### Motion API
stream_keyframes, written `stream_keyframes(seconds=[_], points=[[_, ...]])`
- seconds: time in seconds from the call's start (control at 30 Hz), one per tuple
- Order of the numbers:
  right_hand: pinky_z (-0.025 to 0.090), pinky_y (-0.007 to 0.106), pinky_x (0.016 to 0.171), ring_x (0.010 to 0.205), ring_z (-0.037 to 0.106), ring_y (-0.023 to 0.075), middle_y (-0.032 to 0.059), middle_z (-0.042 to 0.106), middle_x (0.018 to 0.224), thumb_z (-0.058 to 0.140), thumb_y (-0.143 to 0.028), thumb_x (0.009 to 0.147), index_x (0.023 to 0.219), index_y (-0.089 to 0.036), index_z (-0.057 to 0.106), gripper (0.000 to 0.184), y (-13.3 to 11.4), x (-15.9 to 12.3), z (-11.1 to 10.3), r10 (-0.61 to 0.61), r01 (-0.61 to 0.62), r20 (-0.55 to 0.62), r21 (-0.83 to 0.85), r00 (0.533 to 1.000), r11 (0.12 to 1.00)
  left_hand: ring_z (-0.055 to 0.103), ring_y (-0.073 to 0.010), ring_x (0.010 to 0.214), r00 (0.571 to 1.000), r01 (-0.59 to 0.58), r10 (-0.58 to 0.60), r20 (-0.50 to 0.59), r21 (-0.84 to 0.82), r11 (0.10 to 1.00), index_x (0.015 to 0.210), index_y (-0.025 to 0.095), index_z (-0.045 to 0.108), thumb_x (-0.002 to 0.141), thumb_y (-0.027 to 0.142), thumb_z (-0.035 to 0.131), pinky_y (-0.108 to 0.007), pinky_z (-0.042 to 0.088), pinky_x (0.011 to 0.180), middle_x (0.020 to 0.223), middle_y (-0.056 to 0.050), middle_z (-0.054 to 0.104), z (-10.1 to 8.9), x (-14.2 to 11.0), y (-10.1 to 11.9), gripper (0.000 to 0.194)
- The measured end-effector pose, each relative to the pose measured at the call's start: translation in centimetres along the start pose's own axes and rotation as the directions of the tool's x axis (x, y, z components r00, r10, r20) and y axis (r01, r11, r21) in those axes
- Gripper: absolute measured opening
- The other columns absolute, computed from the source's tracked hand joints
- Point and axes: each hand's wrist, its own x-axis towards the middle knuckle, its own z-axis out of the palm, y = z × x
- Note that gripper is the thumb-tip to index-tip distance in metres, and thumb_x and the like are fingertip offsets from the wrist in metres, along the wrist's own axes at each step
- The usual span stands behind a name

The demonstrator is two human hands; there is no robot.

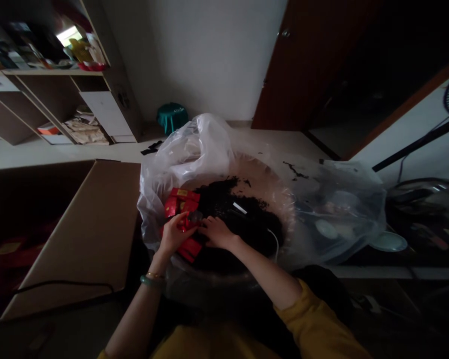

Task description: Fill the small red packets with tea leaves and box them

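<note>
Closest to me are my yellow sleeves [310,316] and the green bangle [152,281] on my left wrist. My left hand [174,233] is half closed, thumb and fingers pinching a small dark bundle [194,217] over the basin's left side. My right hand [217,233] meets it with bent fingers; I can't tell whether they grip the bundle or only touch it.

Under and beside my left hand lie a few red packets [181,199]; whether they're full or empty doesn't show. Right of them spreads a dark loose heap [260,219], with a white strip [240,208] on top. I'd judge this one piece is midway through handling, and plenty is left, since the heap covers much of the basin [275,182]. The cardboard box [86,224] on my left has red things inside, too dim to count, so I can't say how much is finished.

Beyond the heap, a plastic sheet [213,142] bunches over the far edge. Farther off stand a green-covered stool [172,117], the shelves [60,75] and a brown door [295,65].
</note>
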Motion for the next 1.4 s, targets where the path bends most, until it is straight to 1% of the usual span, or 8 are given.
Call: stream_keyframes(seconds=[0.33,0.47,0.67,0.83,0.93,1.1,1.27,1.4], points=[[0.044,0.033,0.083,0.094,0.058,0.0215,0.0049,0.068,0.099,0.067,-0.020,0.074,0.097,-0.021,0.065,0.023,1.4,-0.7,-0.1,0.203,-0.129,-0.160,0.383,0.966,0.915,0.067,-0.0160,0.071,1.000,0.021,-0.021,0.009,-0.025,0.999,0.106,0.018,0.066,0.061,0.031,0.079,-0.028,0.057,0.069,0.089,-0.002,0.073,0.2,0.0,0.9,0.049],[0.046,0.032,0.086,0.089,0.062,0.0181,0.0017,0.068,0.090,0.061,-0.021,0.074,0.087,-0.020,0.064,0.013,2.6,-1.7,-1.0,0.528,-0.051,-0.362,0.788,0.768,0.614,0.068,-0.0189,0.084,0.999,-0.037,0.038,0.024,-0.039,0.999,0.106,0.018,0.065,0.063,0.031,0.078,-0.032,0.056,0.079,0.099,-0.005,0.072,0.6,0.1,1.2,0.047],[0.050,0.033,0.082,0.090,0.064,0.0181,0.0034,0.069,0.096,0.061,-0.040,0.074,0.099,-0.019,0.062,0.033,3.0,-1.6,-3.9,0.863,0.296,-0.227,0.950,0.452,0.095,0.066,-0.0195,0.086,0.995,-0.071,0.073,0.068,-0.033,0.997,0.109,0.019,0.063,0.065,0.027,0.077,-0.032,0.054,0.077,0.099,-0.006,0.070,3.2,0.3,2.8,0.046],[0.047,0.034,0.092,0.099,0.060,0.0178,0.0051,0.066,0.104,0.058,-0.040,0.078,0.102,-0.019,0.060,0.032,1.6,-0.4,-5.1,0.894,0.327,-0.354,0.909,0.276,0.258,0.064,-0.0226,0.093,0.996,-0.080,0.079,0.040,0.016,0.997,0.112,0.020,0.060,0.062,0.022,0.077,-0.037,0.052,0.084,0.101,-0.006,0.069,5.8,0.2,3.9,0.053],[0.044,0.036,0.096,0.102,0.059,0.0187,0.0061,0.065,0.107,0.056,-0.037,0.080,0.102,-0.019,0.059,0.029,0.8,-0.5,-5.0,0.815,0.247,-0.478,0.876,0.329,0.414,0.063,-0.0242,0.093,0.997,-0.076,0.075,0.035,0.046,0.996,0.113,0.019,0.059,0.060,0.021,0.078,-0.038,0.051,0.085,0.102,-0.007,0.068,6.7,0.1,4.0,0.056],[0.044,0.036,0.094,0.099,0.059,0.0194,0.0055,0.065,0.101,0.055,-0.026,0.080,0.097,-0.021,0.062,0.018,0.5,-1.8,-4.7,0.569,0.125,-0.572,0.762,0.591,0.636,0.062,-0.0244,0.092,0.999,-0.027,0.026,0.025,0.059,0.998,0.110,0.018,0.059,0.059,0.022,0.077,-0.038,0.051,0.083,0.102,-0.008,0.066,7.0,0.1,3.7,0.054],[0.044,0.032,0.092,0.099,0.058,0.0178,0.0034,0.064,0.100,0.061,-0.013,0.077,0.096,-0.021,0.066,0.021,1.4,-3.5,-5.6,0.322,0.014,-0.446,0.603,0.835,0.798,0.063,-0.0203,0.091,0.997,-0.008,0.010,0.074,-0.015,1.000,0.107,0.019,0.059,0.063,0.017,0.073,-0.032,0.051,0.080,0.102,-0.005,0.066,6.6,0.1,3.7,0.046],[0.046,0.028,0.081,0.092,0.058,0.0172,0.0045,0.062,0.099,0.065,-0.012,0.077,0.096,-0.020,0.068,0.021,1.9,-4.6,-7.7,0.253,-0.160,-0.214,0.374,0.944,0.913,0.063,-0.0197,0.089,0.994,-0.011,0.011,0.108,0.005,1.000,0.106,0.020,0.059,0.064,0.019,0.073,-0.031,0.051,0.078,0.100,-0.005,0.065,6.4,0.1,4.0,0.044]])
